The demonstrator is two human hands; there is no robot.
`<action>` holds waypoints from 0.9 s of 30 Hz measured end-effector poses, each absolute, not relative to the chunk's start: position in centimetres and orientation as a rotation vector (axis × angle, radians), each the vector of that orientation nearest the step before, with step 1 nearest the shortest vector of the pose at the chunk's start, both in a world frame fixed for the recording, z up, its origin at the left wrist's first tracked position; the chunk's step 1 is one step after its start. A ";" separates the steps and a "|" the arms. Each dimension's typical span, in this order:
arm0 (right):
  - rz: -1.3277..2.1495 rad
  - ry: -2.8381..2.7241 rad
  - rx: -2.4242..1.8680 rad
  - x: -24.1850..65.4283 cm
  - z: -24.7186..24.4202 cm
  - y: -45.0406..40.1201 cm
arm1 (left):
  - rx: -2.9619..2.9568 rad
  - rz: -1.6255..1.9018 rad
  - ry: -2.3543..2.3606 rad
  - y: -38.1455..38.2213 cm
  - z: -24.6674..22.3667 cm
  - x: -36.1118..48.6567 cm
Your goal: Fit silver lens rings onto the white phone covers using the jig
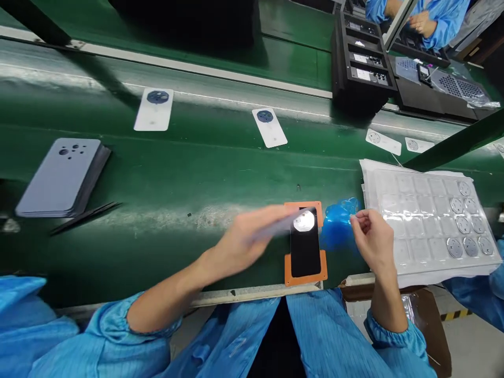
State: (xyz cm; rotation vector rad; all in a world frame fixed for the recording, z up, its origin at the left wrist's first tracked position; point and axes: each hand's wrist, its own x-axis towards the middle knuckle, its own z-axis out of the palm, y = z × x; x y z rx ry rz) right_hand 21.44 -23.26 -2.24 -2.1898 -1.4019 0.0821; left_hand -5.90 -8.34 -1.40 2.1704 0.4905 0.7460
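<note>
My left hand (244,236), blurred by motion, is closed on a thin grey phone back cover (277,226) held nearly edge-on. The cover reaches over an orange fixture (306,280) that frames a black phone-shaped insert (305,257). Near the insert's top lies a silvery camera ring piece (304,221). Right of the fixture is a crumpled piece of blue film (334,233). My right hand (372,239) pinches at the film's right edge, thumb against index finger.
To the left are a stack of grey back covers (65,173) and black tweezers (84,218). White cards (154,115) lie along the belt. A clear tray (417,210) with several round pieces sits at right. Black bins (362,63) and a co-worker's hands (423,23) are beyond.
</note>
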 end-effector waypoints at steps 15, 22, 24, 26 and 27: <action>-0.173 -2.380 -1.595 18.7 -4.6 -21.6 | 2.971 0.584 0.363 -11.8 -6.8 -4.4; -0.195 -2.479 -1.623 18.8 -4.7 -20.7 | 3.018 0.473 0.443 -11.1 -7.5 -4.0; -0.175 -2.526 -1.626 18.6 -5.0 -20.4 | 3.062 0.406 0.439 -11.0 -7.4 -3.7; -0.098 -2.564 -1.640 18.2 -5.3 -20.3 | 3.079 0.340 0.421 -11.0 -7.3 -3.5; -0.047 -2.575 -1.651 18.1 -5.4 -20.2 | 3.068 0.300 0.417 -11.1 -7.2 -3.4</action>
